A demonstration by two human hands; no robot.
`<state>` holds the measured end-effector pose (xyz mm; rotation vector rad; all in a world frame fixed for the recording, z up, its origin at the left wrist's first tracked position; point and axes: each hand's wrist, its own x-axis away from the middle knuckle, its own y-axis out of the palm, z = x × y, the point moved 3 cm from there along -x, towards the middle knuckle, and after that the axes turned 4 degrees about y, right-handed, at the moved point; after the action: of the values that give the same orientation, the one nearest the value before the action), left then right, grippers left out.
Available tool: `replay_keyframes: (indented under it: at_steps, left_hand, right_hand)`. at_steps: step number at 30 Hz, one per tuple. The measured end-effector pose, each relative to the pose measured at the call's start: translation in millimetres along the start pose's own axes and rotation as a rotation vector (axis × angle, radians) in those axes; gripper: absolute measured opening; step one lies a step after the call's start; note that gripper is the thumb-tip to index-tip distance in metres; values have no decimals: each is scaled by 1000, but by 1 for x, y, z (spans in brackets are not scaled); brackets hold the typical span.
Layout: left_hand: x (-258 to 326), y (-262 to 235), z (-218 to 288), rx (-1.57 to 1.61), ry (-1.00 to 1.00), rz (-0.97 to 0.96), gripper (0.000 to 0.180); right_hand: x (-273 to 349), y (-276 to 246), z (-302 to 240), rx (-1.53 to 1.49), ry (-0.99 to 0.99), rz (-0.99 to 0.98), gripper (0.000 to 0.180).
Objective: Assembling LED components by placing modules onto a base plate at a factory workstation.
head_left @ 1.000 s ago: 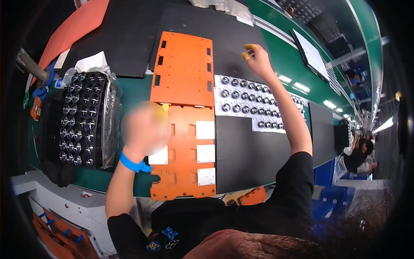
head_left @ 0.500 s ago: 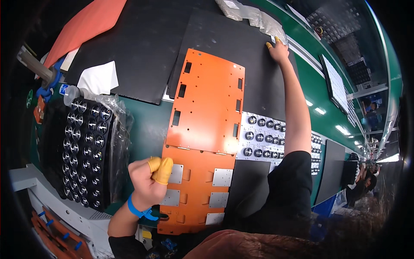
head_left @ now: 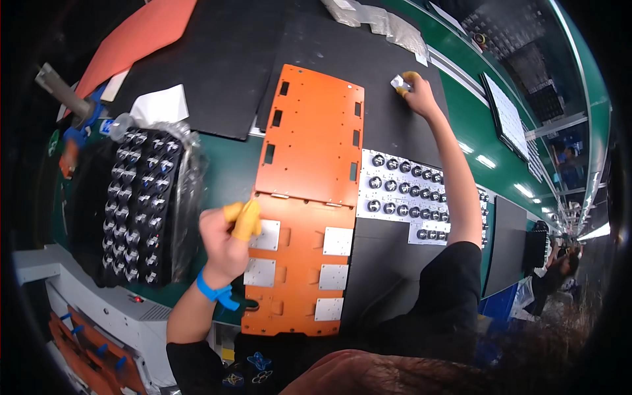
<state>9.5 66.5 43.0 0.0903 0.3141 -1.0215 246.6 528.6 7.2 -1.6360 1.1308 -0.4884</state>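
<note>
My right hand [head_left: 419, 97], reached out to the far right over a black mat, pinches a small silvery-white piece [head_left: 398, 83] whose kind I cannot tell. Yellow cots cover its fingertips. My left hand [head_left: 226, 240], with a blue wrist strap [head_left: 216, 293], is closed beside the left edge of an orange fixture. Its cotted thumb and finger press together, and anything between them is hidden. The orange fixture has a hinged upper plate [head_left: 311, 135] folded away and a lower base [head_left: 299, 280] holding several small silvery plates [head_left: 337, 241].
Left stands a black tray of round lenses [head_left: 141, 207] in clear plastic. Right of the fixture lie white boards with black lenses [head_left: 403, 187]. Clear plastic bags [head_left: 401, 34] rest at the far edge of the black mat [head_left: 322, 49]. A document board [head_left: 505, 115] sits farther right.
My right hand has drawn back from the plastic bags, now with a small silvery-white piece in its fingers. My left hand stays closed by the fixture. The whole view has shifted slightly.
</note>
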Motion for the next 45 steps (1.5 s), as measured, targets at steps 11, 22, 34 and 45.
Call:
replay_keyframes:
  at_steps: [11,22,34,45]
  left_hand:
    - [-4,21,-2,489,23,-134,32]
    - [-11,18,-10,551,79,-36,14]
    - [-11,25,-54,1124,75,-34,35]
    - [-16,11,-55,497,35,-41,50]
  right_hand:
    - [138,-82,-170,-499,-138,-235,44]
    - [244,-26,-306,-471,-275,-266,43]
    - [261,-2,-427,-487,-882,-63,36]
    - [262,15,-449,-425,-900,-32,29]
